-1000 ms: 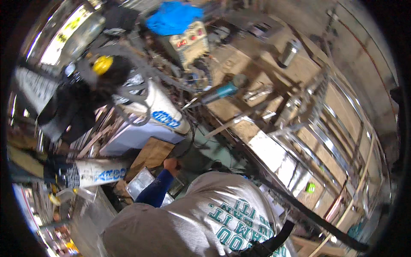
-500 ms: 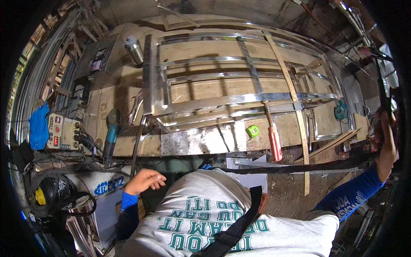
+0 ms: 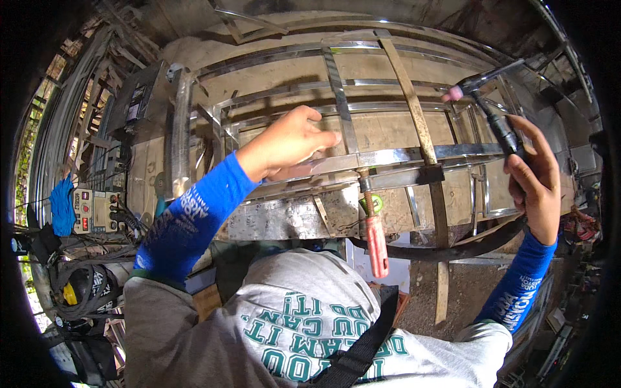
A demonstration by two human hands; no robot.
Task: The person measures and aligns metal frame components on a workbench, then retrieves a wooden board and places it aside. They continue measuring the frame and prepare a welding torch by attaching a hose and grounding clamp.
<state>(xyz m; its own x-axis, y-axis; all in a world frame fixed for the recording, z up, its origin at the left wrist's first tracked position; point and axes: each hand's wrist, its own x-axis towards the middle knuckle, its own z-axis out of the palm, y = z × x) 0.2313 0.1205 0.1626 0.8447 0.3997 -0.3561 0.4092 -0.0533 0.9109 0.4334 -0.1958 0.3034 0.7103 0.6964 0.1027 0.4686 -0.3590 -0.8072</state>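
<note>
My right hand is closed around the black handle of a welding torch. The torch's pink nozzle points left, above the right part of a shiny metal tube frame. Over the frame's near left side, my left hand reaches out with thumb and forefinger apart and nothing visible between them. Whether it touches the tubing I cannot tell. A tool with a red handle and rusty shaft leans at the frame's near bar. Behind that handle, a green tape measure is partly hidden.
A long flat strip lies across the frame and juts over the near table edge. The torch's black cable sags along that edge. At left stand a welding machine and a blue cloth. A dark box stands behind.
My left hand has risen from beside my body to over the frame. My right hand has come in from the far right edge, bringing the torch above the frame.
</note>
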